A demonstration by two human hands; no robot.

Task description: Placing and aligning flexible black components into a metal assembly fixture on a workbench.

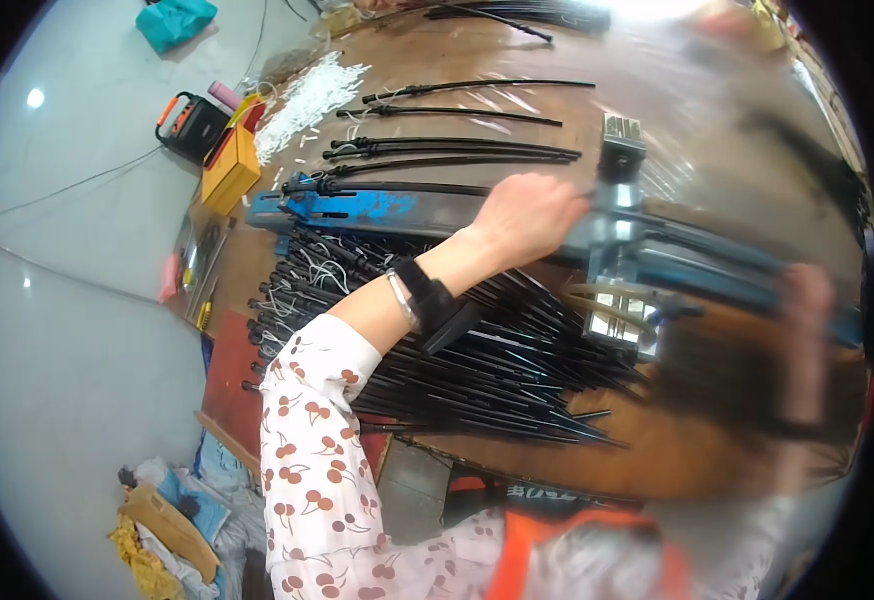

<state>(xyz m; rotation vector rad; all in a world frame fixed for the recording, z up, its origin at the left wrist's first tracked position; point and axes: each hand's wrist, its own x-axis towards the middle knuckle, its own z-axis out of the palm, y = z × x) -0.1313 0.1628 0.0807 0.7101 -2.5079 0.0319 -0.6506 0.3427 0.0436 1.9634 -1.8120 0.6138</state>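
Note:
My left hand [532,215] is closed, fingers curled down, around the end of a thin black rod [407,187]. That rod lies along a long blue metal rail fixture [377,208], its knobbed end at the rail's left end. Just right of my knuckles stands a metal press or clamp unit [619,225] mounted across the rail. My right hand [807,295] is near the rail's right part, smeared by motion, so its fingers cannot be made out. A thick pile of similar black rods [457,370] with pale cord loops lies on the near side of the rail.
Several single black rods [477,115] lie spaced out beyond the rail. A heap of small white pieces [317,100] sits at the far left, near a yellow box [230,172] and a black device with an orange handle [193,125]. Bags and cardboard [170,525] are on the floor.

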